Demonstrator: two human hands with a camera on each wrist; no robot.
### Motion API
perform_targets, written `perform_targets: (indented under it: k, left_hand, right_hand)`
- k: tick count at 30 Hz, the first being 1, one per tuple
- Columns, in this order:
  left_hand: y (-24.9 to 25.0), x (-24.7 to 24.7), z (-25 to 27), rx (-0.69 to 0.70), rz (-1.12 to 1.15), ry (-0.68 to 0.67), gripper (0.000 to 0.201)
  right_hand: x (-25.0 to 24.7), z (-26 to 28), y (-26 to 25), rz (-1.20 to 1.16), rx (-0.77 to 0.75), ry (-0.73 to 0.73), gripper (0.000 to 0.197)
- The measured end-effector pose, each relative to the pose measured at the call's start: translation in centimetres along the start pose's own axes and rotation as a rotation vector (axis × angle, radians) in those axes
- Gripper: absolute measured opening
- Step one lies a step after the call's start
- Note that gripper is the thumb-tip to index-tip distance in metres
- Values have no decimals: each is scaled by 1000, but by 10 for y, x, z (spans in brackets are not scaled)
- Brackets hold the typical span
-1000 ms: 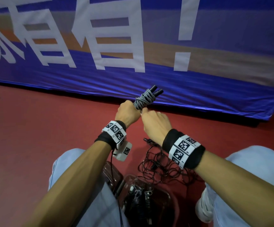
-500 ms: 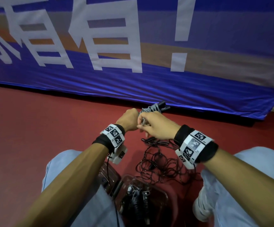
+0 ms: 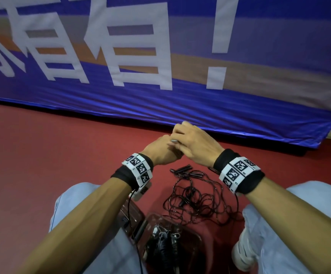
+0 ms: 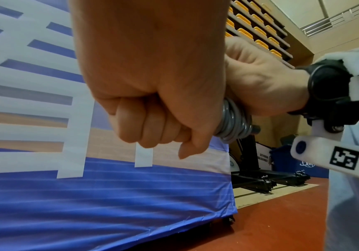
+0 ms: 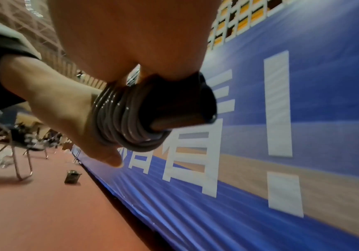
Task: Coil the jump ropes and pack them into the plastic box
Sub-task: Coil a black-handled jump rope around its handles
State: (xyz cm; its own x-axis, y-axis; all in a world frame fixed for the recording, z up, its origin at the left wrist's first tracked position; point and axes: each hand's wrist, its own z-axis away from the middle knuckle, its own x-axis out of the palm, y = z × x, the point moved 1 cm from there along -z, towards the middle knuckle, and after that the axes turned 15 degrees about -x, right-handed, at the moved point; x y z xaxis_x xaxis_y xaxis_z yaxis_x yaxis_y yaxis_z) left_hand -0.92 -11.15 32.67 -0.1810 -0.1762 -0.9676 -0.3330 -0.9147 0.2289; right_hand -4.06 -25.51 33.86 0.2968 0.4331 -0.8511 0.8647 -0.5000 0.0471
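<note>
A grey jump rope (image 5: 122, 122) is wound in tight turns around its dark handles (image 5: 180, 105). My left hand (image 3: 160, 151) grips this bundle in a fist (image 4: 152, 118), with the grey coil (image 4: 232, 122) sticking out beside it. My right hand (image 3: 192, 141) lies over the bundle's top with its fingers curled down onto the handles, so the head view shows only a sliver of grey rope (image 3: 173, 141). The clear plastic box (image 3: 198, 236) stands between my knees with coiled ropes inside. Loose black jump ropes (image 3: 196, 202) lie tangled on the floor below my hands.
Black handles (image 3: 182, 169) lie on the red floor (image 3: 61, 155) just under my wrists. The box's lid (image 3: 129, 214) leans by my left knee. A blue banner (image 3: 180, 107) closes off the far side. A chair (image 5: 13, 144) stands further off to the left.
Both hands have come down and slightly right with the grey bundle. My right hand has moved over the bundle's top, hiding the handles that stuck up before.
</note>
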Motion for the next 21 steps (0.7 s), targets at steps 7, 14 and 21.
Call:
perform_targets:
  k: [7,14,21]
  left_hand:
    - [-4,-4,4,-119,129,87,25]
    - [-2,1,2,-124,281,114,19]
    - [-1,-15,10,-72,595,-278,21]
  right_hand:
    - [2,-4,-5,14,251,-108,27]
    - [7,-7,4,99,408,-150,32]
    - [1,-4,7,79,378,-196,33]
